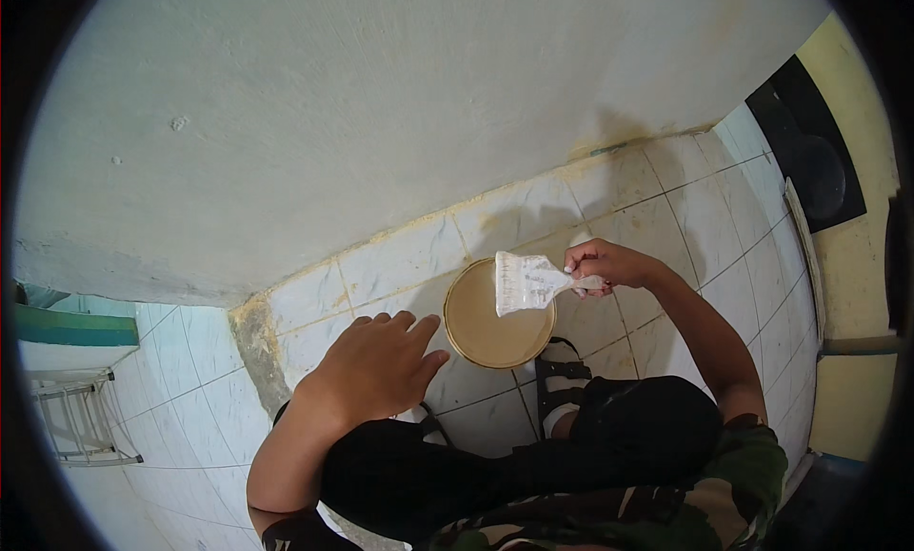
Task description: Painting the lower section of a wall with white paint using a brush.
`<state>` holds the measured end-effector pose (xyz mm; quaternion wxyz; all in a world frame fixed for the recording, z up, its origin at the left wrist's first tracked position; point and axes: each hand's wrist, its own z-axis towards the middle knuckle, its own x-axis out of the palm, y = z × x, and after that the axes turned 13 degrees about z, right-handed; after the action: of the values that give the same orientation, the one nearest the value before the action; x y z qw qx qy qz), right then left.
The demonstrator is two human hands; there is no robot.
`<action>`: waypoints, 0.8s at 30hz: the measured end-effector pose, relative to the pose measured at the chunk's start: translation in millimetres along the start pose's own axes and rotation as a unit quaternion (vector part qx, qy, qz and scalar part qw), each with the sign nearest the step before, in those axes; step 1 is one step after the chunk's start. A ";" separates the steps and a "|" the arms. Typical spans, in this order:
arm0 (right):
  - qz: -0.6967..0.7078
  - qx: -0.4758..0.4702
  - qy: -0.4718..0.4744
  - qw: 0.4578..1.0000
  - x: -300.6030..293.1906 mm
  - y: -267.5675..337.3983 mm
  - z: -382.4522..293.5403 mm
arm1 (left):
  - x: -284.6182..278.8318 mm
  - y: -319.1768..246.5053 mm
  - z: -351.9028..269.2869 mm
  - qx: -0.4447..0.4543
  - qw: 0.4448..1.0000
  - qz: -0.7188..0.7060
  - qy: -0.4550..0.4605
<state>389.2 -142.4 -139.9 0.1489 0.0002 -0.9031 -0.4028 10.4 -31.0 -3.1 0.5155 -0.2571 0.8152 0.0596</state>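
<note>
Gripped by its handle in my right hand [605, 264] is a wide flat paintbrush [530, 282], its bristles and ferrule coated in white paint. The brush head is over the right part of a round paint bucket [493, 337], its bristles pointing left. Inside the bucket, a pale cream surface shows. My left hand [378, 362] is held to the left of the bucket, palm down, fingers slightly spread and nothing visible in it; it appears apart from the rim.
A pale painted wall [400, 108] rises ahead, with yellowish residue along its base. White tiles [400, 265] cover the floor. A metal ladder [78, 419] is at the far left. My sandalled foot [560, 390] is close to the bucket. A black panel [814, 144] stands at the right.
</note>
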 end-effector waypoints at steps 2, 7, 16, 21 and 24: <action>0.024 -0.023 0.009 0.999 1.3 2.1 -4.9 | 0.3 1.2 -1.5 0.001 1.000 -0.001 -0.003; 0.054 -0.103 0.039 0.992 6.9 24.1 -24.5 | 0.1 1.3 -4.4 0.004 1.000 -0.003 -0.010; 0.219 -0.270 0.012 0.937 6.1 73.9 -18.5 | -2.8 1.1 -11.7 -0.008 1.000 -0.017 0.017; 0.266 -0.296 -0.172 0.901 -13.0 20.4 43.7 | -11.2 -4.3 -2.2 -0.020 0.997 0.003 0.079; 0.290 -0.275 -0.232 0.887 -32.0 -7.3 65.6 | -13.0 -3.5 -6.5 -0.031 0.996 0.006 0.079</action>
<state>401.3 -95.8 -195.3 0.0398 -0.3959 -0.7246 -0.5628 11.2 -31.7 11.8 0.4411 -0.2724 0.8525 0.0676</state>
